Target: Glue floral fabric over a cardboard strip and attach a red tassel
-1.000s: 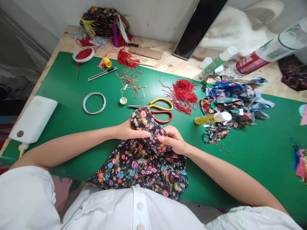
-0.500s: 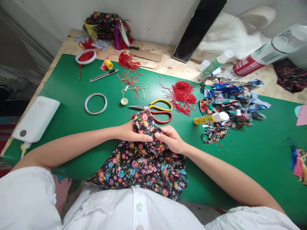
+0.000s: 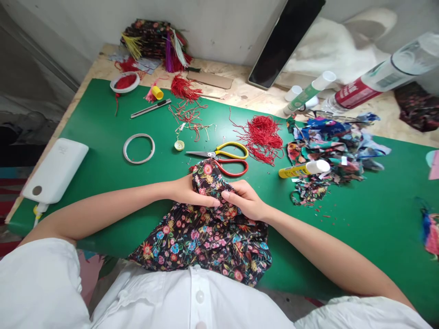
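Black fabric with a bright floral print (image 3: 202,242) spreads from the green mat's front edge up into both hands. My left hand (image 3: 192,192) is closed on its upper part, thumb lying across the cloth. My right hand (image 3: 247,201) pinches the same folded part from the other side, its thumb tip almost meeting the left one. The other fingers are mostly hidden behind the cloth. Just beyond the hands lie scissors (image 3: 219,157) with one yellow and one red handle; the top of the fabric reaches their red handle.
Around the green mat (image 3: 103,123) lie a tape ring (image 3: 139,148), a cutter knife (image 3: 151,108), red cords (image 3: 264,137), a yellow glue stick (image 3: 303,169) and fabric scraps (image 3: 329,141). A white power bank (image 3: 56,171) sits at left. A phone (image 3: 286,43) leans at the back.
The view has shifted slightly, so everything appears a little further right. Both hands keep their hold on the fabric, with hardly any visible movement.
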A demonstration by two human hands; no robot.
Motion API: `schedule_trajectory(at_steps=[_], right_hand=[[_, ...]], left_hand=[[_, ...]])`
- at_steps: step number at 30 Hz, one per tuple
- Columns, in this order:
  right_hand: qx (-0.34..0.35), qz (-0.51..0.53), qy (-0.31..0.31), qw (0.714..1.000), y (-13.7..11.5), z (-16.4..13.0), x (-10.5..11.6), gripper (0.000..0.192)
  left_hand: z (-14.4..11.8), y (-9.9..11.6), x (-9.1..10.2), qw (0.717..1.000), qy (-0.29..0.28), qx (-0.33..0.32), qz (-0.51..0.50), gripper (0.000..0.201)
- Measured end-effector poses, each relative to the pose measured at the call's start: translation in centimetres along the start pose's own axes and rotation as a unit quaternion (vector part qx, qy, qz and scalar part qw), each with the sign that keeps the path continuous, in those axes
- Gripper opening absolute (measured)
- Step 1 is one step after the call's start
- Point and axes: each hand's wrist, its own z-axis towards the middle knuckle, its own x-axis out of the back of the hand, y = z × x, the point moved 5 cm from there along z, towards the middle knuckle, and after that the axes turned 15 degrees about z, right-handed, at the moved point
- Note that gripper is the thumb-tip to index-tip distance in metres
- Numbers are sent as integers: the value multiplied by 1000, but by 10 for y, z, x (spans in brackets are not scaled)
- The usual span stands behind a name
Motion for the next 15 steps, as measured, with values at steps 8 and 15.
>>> schedule_trajectory(at_steps=[8,15], right_hand=[[-29,-20,11,999,2,1,1,55],[-11,-24,13,1000,0,3,0,56]], left_hand=[[-1,-7,-1,1000,1,24,-2,28],[-1,-7,-1,1000,-7,26,12,28]])
